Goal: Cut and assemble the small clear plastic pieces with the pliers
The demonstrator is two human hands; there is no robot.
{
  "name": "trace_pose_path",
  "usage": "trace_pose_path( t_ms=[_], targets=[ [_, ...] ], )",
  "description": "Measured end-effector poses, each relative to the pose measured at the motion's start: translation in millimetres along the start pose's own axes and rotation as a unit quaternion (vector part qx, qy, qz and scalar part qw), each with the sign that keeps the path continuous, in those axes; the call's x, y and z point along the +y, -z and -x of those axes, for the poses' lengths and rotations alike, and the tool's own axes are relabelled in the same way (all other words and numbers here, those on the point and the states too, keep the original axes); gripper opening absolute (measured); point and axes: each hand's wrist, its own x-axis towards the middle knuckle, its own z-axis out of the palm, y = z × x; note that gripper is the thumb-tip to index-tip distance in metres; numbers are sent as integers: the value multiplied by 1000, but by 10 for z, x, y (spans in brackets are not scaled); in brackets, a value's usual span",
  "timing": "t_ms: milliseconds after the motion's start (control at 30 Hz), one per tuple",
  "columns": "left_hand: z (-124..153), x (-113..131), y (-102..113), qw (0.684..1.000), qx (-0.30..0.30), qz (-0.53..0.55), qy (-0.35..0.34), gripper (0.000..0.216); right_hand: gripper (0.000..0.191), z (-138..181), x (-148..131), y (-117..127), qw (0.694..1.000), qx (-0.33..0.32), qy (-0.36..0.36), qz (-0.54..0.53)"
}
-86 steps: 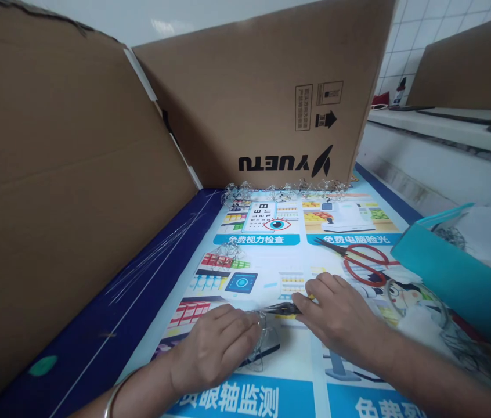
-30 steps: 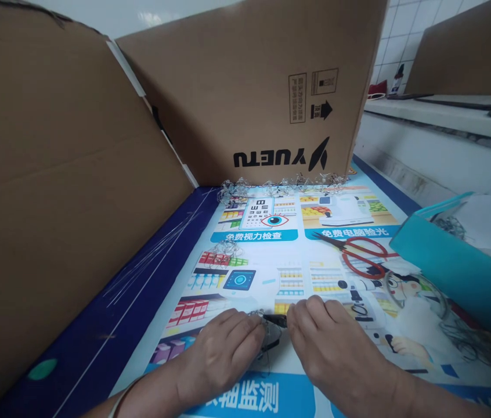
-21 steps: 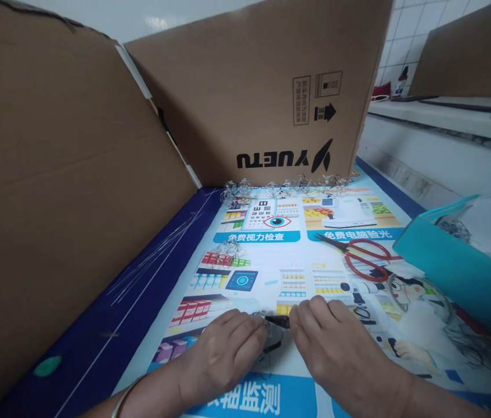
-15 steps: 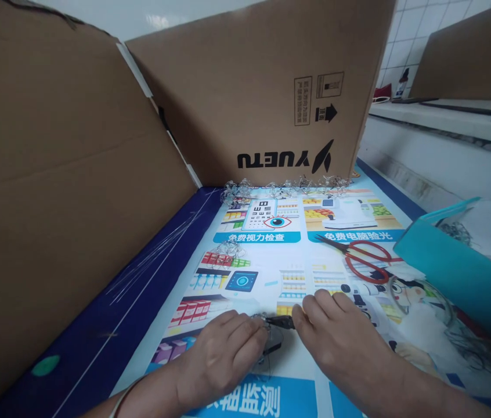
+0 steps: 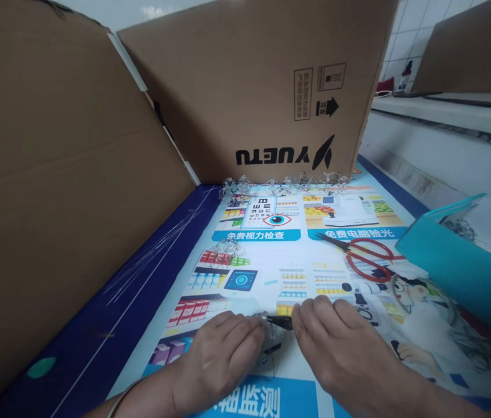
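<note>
My left hand [image 5: 217,363] rests on the printed poster [image 5: 271,249], fingers curled over a small clear wire-like piece [image 5: 267,325] pressed to the surface. My right hand [image 5: 341,348] is closed around a small dark tool with a pointed tip [image 5: 281,321]. That tip meets the clear piece between my two hands. Most of the tool is hidden inside the right fist. A bangle shows on my left wrist.
Red-handled scissors [image 5: 365,253] lie on the poster to the right. A teal box [image 5: 454,270] stands at the right edge. Cardboard panels [image 5: 263,87] wall off the back and left. A row of clear pieces [image 5: 284,186] lines the cardboard's foot; another small cluster [image 5: 224,251] sits mid-poster.
Both hands stay close together over the clear piece, with only slight shifts. The right hand has edged a little towards the left hand; the camera view wobbles slightly.
</note>
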Motion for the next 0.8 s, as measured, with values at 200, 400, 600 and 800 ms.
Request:
trace_pose_path(
  t_ms=[200,400,600,800],
  targets=[
    [-60,53,-71,995,-3,15,96,9,30,-48,-75,13,999,-14,4,37],
    [-78,62,-127,979,-11,61,196,9,30,-119,-102,44,997,-59,3,52],
    [-71,63,-132,972,-29,66,223,11,29,-136,-98,75,996,-72,7,53],
    [-55,37,-147,962,-55,85,253,7,22,-144,-97,16,996,-88,-2,32]
  ],
)
